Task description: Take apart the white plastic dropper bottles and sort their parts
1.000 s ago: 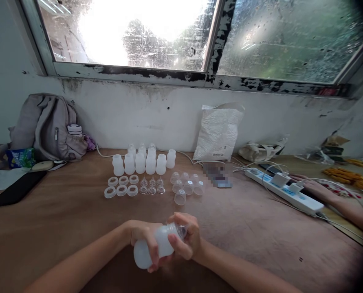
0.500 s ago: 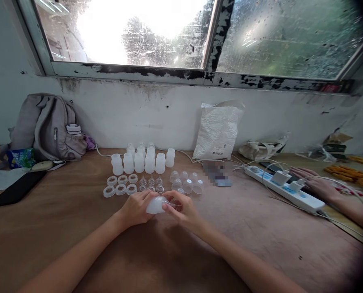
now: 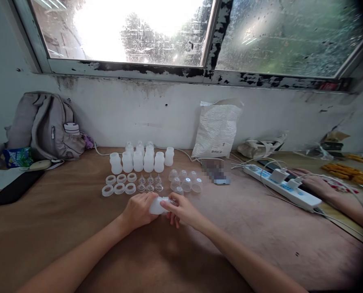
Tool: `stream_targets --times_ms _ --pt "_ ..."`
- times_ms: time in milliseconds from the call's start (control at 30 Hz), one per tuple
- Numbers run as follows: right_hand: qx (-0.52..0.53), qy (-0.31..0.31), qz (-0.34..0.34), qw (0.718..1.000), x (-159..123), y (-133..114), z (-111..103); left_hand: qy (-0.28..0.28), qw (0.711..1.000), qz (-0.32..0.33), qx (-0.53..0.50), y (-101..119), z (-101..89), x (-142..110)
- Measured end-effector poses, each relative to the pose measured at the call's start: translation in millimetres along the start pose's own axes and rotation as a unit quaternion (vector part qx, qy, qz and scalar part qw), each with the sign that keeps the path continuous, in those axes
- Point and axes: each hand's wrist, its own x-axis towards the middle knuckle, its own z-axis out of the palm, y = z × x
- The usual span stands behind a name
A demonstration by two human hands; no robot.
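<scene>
A milky-white baby bottle (image 3: pixel 157 206) lies tilted sideways between my hands, just above the table. My left hand (image 3: pixel 140 209) wraps round its body. At the neck end, my right hand (image 3: pixel 181 209) has thumb and forefinger closed on the bottle; its other fingers hang lower, and whatever clear part sits there is mostly hidden. Just beyond my hands lie white collar rings (image 3: pixel 119 188), clear bottle nipples (image 3: pixel 150 184) and clear domed caps (image 3: pixel 186 184), each kind in rows. Behind them stand several white bottles (image 3: pixel 137 162), the rearmost with clear domed tops.
A grey backpack (image 3: pixel 43 126) and a black phone (image 3: pixel 14 189) are on the left. A white plastic bag (image 3: pixel 217 130) leans against the wall. On the right are a power strip (image 3: pixel 280 188) with cables and another person's hand (image 3: pixel 317 185).
The bottle and my hands have shifted slightly right. My right hand has turned on the neck end, and its lower fingers now show beneath.
</scene>
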Motion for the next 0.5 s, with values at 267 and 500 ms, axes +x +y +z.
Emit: stream_targets --times_ms 267,500 --pt "-0.167 0.066 -0.260 0.949 -3.3 -1.6 -4.8 -0.021 0.997 -0.041 -0.058 -4.2 -8.0 1.6" --pt "-0.075 0.022 -0.134 0.988 0.4 -1.2 -10.3 -0.015 0.998 0.017 -0.055 -7.1 -4.5 1.5"
